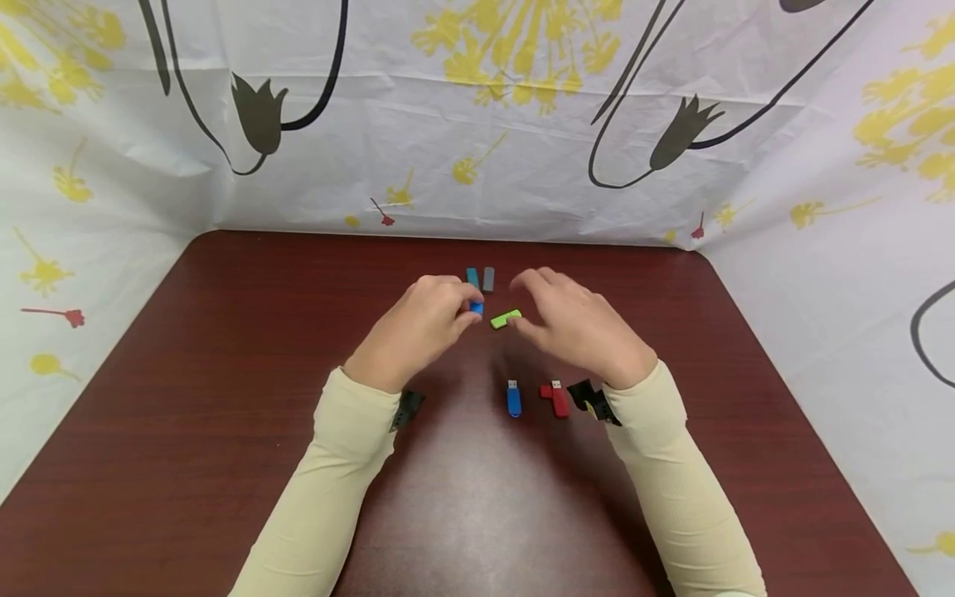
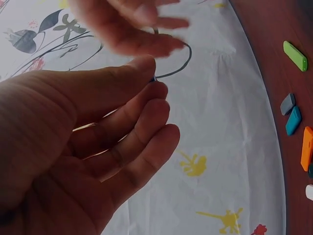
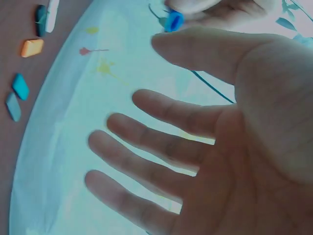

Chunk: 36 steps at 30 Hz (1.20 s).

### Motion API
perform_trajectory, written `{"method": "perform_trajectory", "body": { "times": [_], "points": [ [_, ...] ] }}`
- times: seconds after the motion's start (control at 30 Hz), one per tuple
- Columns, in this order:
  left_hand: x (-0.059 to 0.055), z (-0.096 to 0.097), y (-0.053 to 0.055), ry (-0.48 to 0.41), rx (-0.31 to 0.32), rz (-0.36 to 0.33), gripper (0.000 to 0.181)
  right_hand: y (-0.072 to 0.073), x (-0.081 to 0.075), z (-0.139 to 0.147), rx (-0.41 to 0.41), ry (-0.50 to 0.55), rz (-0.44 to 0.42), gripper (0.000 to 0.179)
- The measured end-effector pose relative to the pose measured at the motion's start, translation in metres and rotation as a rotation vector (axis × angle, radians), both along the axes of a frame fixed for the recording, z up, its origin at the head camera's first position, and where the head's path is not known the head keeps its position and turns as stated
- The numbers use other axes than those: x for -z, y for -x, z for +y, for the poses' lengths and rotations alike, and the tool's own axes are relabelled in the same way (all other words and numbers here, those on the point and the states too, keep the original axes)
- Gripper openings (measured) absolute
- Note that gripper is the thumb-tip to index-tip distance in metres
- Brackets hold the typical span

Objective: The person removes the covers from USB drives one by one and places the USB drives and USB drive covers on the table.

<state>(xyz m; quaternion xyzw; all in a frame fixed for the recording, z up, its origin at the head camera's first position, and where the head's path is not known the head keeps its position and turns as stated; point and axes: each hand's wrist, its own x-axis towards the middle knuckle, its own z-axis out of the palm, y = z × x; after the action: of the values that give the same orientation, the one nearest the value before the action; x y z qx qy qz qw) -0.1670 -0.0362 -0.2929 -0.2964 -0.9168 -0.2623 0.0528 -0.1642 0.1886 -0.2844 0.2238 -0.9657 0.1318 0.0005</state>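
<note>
Thumb and fingertips of my left hand [image 1: 418, 332] pinch a small blue cap [image 3: 174, 21], raised over the table's far half. It is mostly hidden by the fingers in the left wrist view. To its right, my right hand [image 1: 585, 332] hovers with spread fingers and nothing in them. Closer to me, a blue USB stick [image 1: 514, 401] lies with its metal plug bare. Beside it is a red USB stick [image 1: 559, 401], its plug also bare, with a red cap [image 1: 546, 390] at its left. A lime green stick [image 1: 506, 319] lies between and beyond the hands.
Farther back lie a teal stick [image 1: 472, 276] and a grey stick [image 1: 488, 279]. The wrist views also show an orange stick [image 3: 32, 48], a dark stick [image 3: 40, 22] and a white stick [image 3: 52, 15]. A patterned white sheet [image 1: 336, 191] stands around the dark wooden table [image 1: 224, 373].
</note>
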Motion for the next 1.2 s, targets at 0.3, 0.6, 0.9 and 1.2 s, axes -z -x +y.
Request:
{"method": "perform_trajectory", "body": {
  "times": [0.3, 0.6, 0.9, 1.2],
  "points": [
    [0.002, 0.011, 0.001, 0.088, 0.036, -0.063, 0.021, -0.001, -0.014, 0.001, 0.039, 0.056, 0.015, 0.055],
    [0.025, 0.028, 0.001, 0.156, 0.067, -0.197, 0.017, 0.002, -0.024, -0.006, 0.052, 0.123, 0.017, 0.051],
    [0.057, 0.050, -0.002, 0.258, 0.100, -0.245, 0.012, 0.008, -0.017, -0.008, 0.066, 0.112, -0.011, 0.052],
    [0.073, 0.064, -0.007, 0.333, 0.122, -0.207, 0.019, 0.025, -0.006, 0.001, 0.112, 0.093, -0.051, 0.052]
  ]
}}
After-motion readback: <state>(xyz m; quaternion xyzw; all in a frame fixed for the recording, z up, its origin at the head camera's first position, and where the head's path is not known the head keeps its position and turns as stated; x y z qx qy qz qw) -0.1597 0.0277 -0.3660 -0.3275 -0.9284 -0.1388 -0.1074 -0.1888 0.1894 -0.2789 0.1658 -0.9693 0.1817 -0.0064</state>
